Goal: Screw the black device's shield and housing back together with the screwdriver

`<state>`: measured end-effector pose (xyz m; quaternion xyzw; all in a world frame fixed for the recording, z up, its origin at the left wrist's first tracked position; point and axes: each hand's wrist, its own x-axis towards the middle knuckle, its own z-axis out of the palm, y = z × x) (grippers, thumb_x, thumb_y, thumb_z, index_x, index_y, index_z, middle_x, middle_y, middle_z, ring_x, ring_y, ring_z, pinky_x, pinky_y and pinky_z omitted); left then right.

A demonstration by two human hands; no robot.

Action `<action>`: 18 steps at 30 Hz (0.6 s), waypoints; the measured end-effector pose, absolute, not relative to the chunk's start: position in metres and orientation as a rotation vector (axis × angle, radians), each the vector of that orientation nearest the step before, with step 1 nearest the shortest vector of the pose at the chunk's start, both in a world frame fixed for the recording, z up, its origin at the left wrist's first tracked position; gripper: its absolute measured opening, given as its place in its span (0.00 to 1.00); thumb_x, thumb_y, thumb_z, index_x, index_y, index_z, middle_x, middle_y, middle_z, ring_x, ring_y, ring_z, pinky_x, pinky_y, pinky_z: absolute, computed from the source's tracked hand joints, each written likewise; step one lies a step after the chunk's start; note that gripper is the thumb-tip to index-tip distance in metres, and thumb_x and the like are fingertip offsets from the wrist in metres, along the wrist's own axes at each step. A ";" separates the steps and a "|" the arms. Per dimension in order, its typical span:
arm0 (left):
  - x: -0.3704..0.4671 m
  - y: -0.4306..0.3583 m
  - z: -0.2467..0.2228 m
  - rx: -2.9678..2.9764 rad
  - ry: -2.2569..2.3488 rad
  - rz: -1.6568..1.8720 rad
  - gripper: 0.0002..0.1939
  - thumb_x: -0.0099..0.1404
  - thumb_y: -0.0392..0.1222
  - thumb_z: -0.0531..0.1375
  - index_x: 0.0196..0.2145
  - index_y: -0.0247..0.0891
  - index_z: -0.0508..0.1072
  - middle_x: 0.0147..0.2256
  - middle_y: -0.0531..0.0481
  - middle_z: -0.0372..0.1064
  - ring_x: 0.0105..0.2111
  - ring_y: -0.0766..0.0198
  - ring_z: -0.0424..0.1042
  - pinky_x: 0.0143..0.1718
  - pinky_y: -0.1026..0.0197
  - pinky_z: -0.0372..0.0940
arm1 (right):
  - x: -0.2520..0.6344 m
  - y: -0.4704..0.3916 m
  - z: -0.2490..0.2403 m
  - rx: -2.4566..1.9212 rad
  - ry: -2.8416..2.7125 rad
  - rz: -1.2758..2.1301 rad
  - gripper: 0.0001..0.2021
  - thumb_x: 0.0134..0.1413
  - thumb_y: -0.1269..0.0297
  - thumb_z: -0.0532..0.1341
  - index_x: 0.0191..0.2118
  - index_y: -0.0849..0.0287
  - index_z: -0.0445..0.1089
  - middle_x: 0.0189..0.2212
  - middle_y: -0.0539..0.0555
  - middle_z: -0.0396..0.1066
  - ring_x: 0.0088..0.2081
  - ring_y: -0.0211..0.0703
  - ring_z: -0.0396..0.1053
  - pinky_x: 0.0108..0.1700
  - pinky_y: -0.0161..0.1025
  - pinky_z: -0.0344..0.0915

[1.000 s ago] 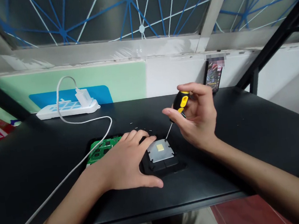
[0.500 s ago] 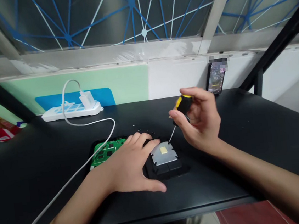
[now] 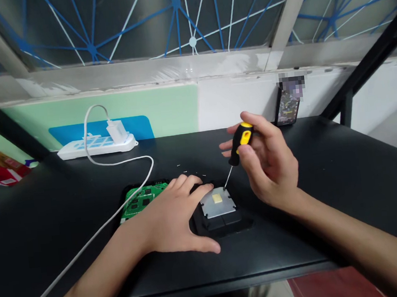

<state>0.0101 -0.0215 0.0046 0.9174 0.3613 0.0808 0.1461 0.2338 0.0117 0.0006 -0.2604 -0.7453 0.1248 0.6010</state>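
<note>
My right hand [image 3: 269, 160] grips a black-and-yellow screwdriver [image 3: 244, 136] between thumb and forefinger, the other fingers loosely spread behind it. Its thin shaft slants down, and the tip meets a screw at the far right corner of a silver metal plate [image 3: 222, 208]. A small pale-yellow pad [image 3: 217, 198] sits on that plate. The plate lies in a black plastic housing [image 3: 223, 221]. My left hand [image 3: 177, 217] rests with fingers spread over the housing's left side, its thumb stretched along the near side. Partly under that hand and wrist lies a green circuit board [image 3: 143, 201].
Several small screws [image 3: 185, 171] lie beyond the housing. A white cable [image 3: 129, 161] runs from a white power strip [image 3: 97, 148] across the black table [image 3: 330, 191] and over the circuit board. A phone [image 3: 287, 103] leans at the back right; a red-brown packet [image 3: 3, 164] is far left.
My right fingers have loosened and shifted round the screwdriver handle, which has turned to show more yellow. The tip remains at the same corner. My left hand has stayed in place.
</note>
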 end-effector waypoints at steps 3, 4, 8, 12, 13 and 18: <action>0.010 -0.021 0.004 2.649 1.050 0.202 0.53 0.54 0.72 0.65 0.66 0.35 0.59 0.60 0.34 0.59 0.58 0.38 0.60 0.60 0.37 0.57 | 0.236 0.017 0.001 -0.619 -1.697 0.053 0.27 0.57 0.65 0.67 0.61 0.44 0.65 0.44 0.55 0.65 0.40 0.48 0.70 0.37 0.51 0.77; 0.010 -0.021 0.004 2.650 1.053 0.200 0.54 0.53 0.71 0.66 0.66 0.34 0.59 0.60 0.34 0.59 0.58 0.38 0.59 0.60 0.36 0.57 | 0.236 0.019 0.000 -0.601 -1.687 -0.009 0.27 0.55 0.65 0.69 0.59 0.43 0.66 0.42 0.55 0.65 0.41 0.49 0.69 0.37 0.51 0.77; 0.010 -0.021 0.004 2.653 1.045 0.228 0.53 0.53 0.71 0.66 0.66 0.35 0.60 0.59 0.35 0.60 0.58 0.38 0.60 0.60 0.35 0.57 | 0.235 0.018 -0.001 -0.544 -1.696 0.120 0.23 0.60 0.61 0.64 0.60 0.41 0.63 0.47 0.55 0.64 0.41 0.48 0.72 0.37 0.51 0.78; 0.010 -0.021 0.005 2.651 1.034 0.219 0.52 0.54 0.72 0.65 0.66 0.35 0.60 0.59 0.35 0.60 0.57 0.40 0.60 0.60 0.37 0.57 | 0.233 0.012 -0.002 -0.530 -1.684 0.344 0.19 0.69 0.60 0.53 0.62 0.42 0.61 0.55 0.56 0.65 0.45 0.49 0.75 0.40 0.52 0.79; 0.010 -0.021 0.005 2.648 1.037 0.219 0.53 0.54 0.72 0.64 0.66 0.35 0.60 0.59 0.35 0.60 0.57 0.40 0.60 0.60 0.37 0.57 | 0.233 0.011 -0.002 -0.536 -1.683 0.369 0.19 0.69 0.60 0.52 0.62 0.41 0.60 0.56 0.55 0.66 0.46 0.50 0.76 0.41 0.53 0.80; 0.009 -0.021 0.004 2.634 1.048 0.234 0.53 0.53 0.72 0.65 0.66 0.37 0.59 0.60 0.36 0.60 0.57 0.40 0.60 0.60 0.36 0.57 | 0.236 0.015 -0.002 -0.634 -1.696 0.312 0.23 0.66 0.59 0.58 0.63 0.39 0.58 0.52 0.54 0.68 0.44 0.48 0.75 0.41 0.51 0.79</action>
